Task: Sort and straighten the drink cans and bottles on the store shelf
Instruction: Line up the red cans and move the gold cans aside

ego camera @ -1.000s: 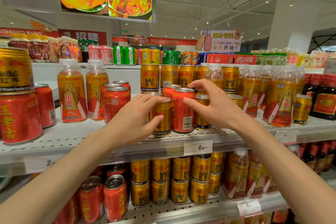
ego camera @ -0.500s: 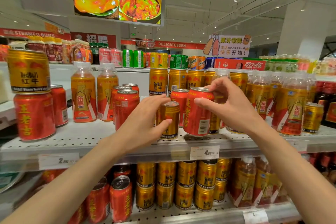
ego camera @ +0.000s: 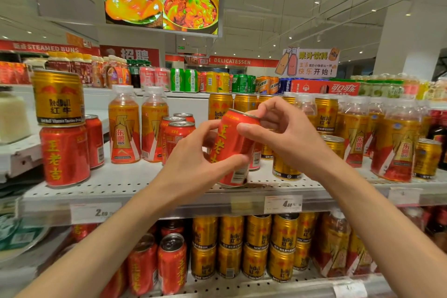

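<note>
A red herbal-tea can (ego camera: 231,145) with yellow characters hangs tilted just above the white shelf (ego camera: 116,182), its top leaning right. My right hand (ego camera: 287,135) pinches its rim and upper side. My left hand (ego camera: 193,162) grips its lower body, thumb across the front. More red cans (ego camera: 177,139) stand behind my left hand, and one (ego camera: 64,156) at the far left carries a gold Red Bull can (ego camera: 58,98). Gold cans (ego camera: 285,168) stand behind my right wrist.
Orange drink bottles (ego camera: 124,126) stand left of centre and more bottles (ego camera: 396,145) fill the right. The lower shelf holds stacked gold cans (ego camera: 256,244) and red cans (ego camera: 171,262). Price tags (ego camera: 282,204) line the shelf edge. A back row of mixed cans (ego camera: 217,81) stands higher.
My right hand raised the red can off the shelf and tilted it. My left hand left the gold can and took hold of the red can's lower part.
</note>
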Demonstrator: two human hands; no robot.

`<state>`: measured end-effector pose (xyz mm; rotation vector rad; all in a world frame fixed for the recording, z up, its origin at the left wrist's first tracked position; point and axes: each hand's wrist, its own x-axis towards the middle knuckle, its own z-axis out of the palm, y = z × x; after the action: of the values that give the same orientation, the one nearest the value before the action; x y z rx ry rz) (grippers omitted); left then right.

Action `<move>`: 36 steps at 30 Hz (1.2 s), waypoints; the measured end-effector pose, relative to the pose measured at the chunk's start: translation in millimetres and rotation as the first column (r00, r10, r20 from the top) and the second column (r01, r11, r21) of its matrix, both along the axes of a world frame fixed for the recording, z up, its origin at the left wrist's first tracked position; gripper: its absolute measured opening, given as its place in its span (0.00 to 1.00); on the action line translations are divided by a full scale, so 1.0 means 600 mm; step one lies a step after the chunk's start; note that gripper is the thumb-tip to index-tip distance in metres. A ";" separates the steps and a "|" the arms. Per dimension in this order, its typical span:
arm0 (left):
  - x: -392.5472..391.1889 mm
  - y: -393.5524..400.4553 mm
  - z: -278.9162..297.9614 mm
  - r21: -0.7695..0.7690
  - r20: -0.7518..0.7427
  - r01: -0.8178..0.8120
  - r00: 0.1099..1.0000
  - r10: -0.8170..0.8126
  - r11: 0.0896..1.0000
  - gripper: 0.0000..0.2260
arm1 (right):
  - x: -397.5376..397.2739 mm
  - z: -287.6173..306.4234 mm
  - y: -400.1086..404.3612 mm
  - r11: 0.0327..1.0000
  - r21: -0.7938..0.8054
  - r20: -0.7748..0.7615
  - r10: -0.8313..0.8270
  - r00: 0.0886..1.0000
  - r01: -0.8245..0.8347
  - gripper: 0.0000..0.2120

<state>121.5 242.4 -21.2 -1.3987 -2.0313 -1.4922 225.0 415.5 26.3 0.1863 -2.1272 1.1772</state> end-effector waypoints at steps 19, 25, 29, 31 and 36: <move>-0.110 -0.189 -0.038 -0.076 0.137 -0.538 0.828 0.543 0.840 0.34 | -0.103 -0.070 -0.002 0.782 0.542 -0.024 -0.350 0.937 0.306 0.18; -0.149 -0.161 -0.046 -0.144 0.124 -0.620 0.762 0.636 0.771 0.35 | -0.101 -0.077 -0.001 0.798 0.519 -0.038 -0.336 0.941 0.306 0.19; -0.160 -0.156 -0.048 -0.139 0.059 -0.658 0.741 0.669 0.740 0.34 | -0.101 -0.081 -0.001 0.797 0.513 -0.045 -0.346 0.937 0.319 0.18; -0.163 -0.157 -0.050 -0.140 0.029 -0.673 0.730 0.683 0.726 0.40 | -0.100 -0.082 -0.003 0.798 0.508 -0.049 -0.348 0.936 0.324 0.18; -0.147 -0.161 -0.044 -0.079 -0.101 -0.691 0.722 0.684 0.718 0.43 | -0.093 -0.082 0.001 0.804 0.509 -0.018 -0.348 0.937 0.308 0.21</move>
<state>33.2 146.0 -47.7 -0.5560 -2.2502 -0.9880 169.1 416.2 -23.1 -0.0017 -2.3801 0.4123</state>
